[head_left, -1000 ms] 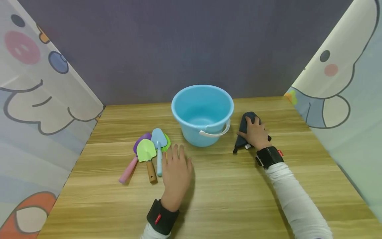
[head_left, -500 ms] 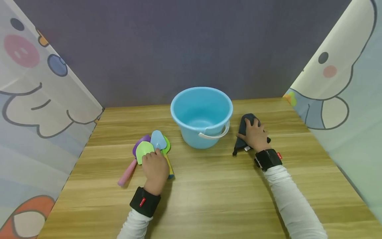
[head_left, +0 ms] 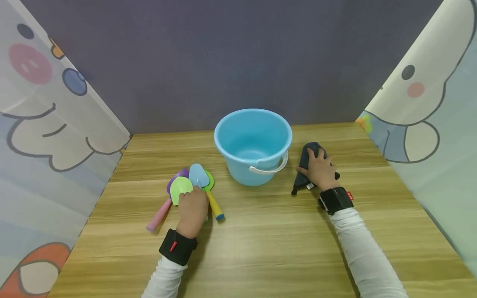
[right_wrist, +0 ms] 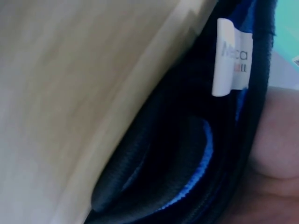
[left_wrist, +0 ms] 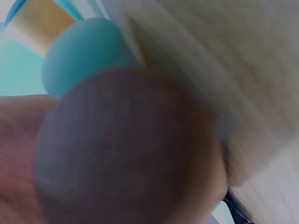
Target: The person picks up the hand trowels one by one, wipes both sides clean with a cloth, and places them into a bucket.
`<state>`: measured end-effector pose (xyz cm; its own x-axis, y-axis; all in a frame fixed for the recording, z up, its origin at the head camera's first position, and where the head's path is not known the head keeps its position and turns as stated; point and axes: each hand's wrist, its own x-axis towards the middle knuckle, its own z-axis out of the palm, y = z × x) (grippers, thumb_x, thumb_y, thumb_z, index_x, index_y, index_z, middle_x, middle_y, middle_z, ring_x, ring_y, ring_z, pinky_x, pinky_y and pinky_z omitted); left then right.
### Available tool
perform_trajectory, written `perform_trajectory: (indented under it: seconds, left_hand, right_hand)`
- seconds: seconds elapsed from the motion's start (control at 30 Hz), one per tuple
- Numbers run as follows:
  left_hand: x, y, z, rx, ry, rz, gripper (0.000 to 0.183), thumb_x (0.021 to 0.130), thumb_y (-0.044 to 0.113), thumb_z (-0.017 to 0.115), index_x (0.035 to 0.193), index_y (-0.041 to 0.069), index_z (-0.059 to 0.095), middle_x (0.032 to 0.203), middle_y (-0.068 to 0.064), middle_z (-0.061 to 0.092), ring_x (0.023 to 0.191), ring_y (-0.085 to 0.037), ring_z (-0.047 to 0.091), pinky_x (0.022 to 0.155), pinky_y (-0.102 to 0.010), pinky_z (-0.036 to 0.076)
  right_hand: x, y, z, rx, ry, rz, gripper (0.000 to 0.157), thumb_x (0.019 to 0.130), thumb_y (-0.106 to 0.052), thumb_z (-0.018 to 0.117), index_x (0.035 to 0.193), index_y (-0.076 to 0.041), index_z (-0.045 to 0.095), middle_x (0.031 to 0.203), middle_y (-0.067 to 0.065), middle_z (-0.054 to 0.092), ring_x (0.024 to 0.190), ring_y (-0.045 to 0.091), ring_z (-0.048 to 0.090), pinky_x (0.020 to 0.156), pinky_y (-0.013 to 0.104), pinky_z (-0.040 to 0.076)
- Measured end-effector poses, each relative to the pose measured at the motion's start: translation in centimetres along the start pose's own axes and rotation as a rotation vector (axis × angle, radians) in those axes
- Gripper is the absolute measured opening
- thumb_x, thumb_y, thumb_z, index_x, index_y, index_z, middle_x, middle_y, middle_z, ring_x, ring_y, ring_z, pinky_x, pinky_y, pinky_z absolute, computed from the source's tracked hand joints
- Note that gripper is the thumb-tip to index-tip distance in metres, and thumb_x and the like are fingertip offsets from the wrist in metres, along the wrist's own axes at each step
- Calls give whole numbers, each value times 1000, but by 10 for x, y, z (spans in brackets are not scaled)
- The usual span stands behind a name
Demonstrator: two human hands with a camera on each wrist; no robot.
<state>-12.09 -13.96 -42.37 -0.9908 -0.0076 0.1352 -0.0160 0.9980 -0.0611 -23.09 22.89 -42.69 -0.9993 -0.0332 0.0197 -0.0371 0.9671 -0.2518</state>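
Observation:
In the head view my left hand (head_left: 193, 209) curls over the handles of the light green toy shovel (head_left: 181, 188) and the light blue toy shovel (head_left: 198, 174). The left wrist view shows a brown handle end (left_wrist: 121, 149) very close, with a teal handle end (left_wrist: 84, 53) behind it. A purple shovel with a pink handle (head_left: 159, 215) and a green one with a yellow handle (head_left: 215, 205) lie on either side. My right hand (head_left: 321, 169) rests, fingers spread, on a dark folded cloth item (head_left: 301, 181); the right wrist view shows its white label (right_wrist: 232, 58) and blue edging.
A light blue bucket (head_left: 246, 169) stands at the back middle, its white handle (head_left: 269, 170) hanging toward the right. The wooden table (head_left: 261, 252) meets a dark back wall (head_left: 238, 58) and cartoon-printed side panels (head_left: 417, 111).
My left hand has moved left from beside the shovels and curled over the green and blue shovels' handles. The yellow handle has swung slightly right. My right hand stays on the cloth item.

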Motion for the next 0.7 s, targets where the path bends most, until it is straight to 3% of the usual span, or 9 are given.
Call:
perform_trajectory:
  seconds: [0.17,0.33,0.53,0.7]
  left_hand:
    - [-1,-1,-1,-87,61,-11,24,86,14,61,70,-3,53,55,-15,61,52,-33,57,57,-43,46]
    - [-3,-2,-2,-119,66,-24,24,85,15,61,73,-4,52,54,-15,60,52,-34,59,58,-45,48]
    - [-6,2,-4,-155,151,23,22,81,13,62,68,-2,51,46,-4,42,40,-26,49,48,-43,45]
    - [-10,5,-14,-226,104,-45,29,85,14,58,93,-13,56,55,-14,57,43,-25,51,42,-41,46]
  right_hand:
    - [-1,-1,0,6,9,2,86,88,-44,64,150,3,25,145,45,23,120,72,26,86,85,34]
    - [-1,-5,-1,8,18,-4,86,88,-43,64,150,3,26,145,44,24,121,72,26,85,85,35]
    - [-4,-2,-4,-2,25,-7,86,88,-43,64,150,4,26,145,45,24,117,72,30,81,83,39]
    - [-4,-1,-2,8,49,-15,87,87,-43,66,149,4,27,144,46,25,115,72,32,79,82,41]
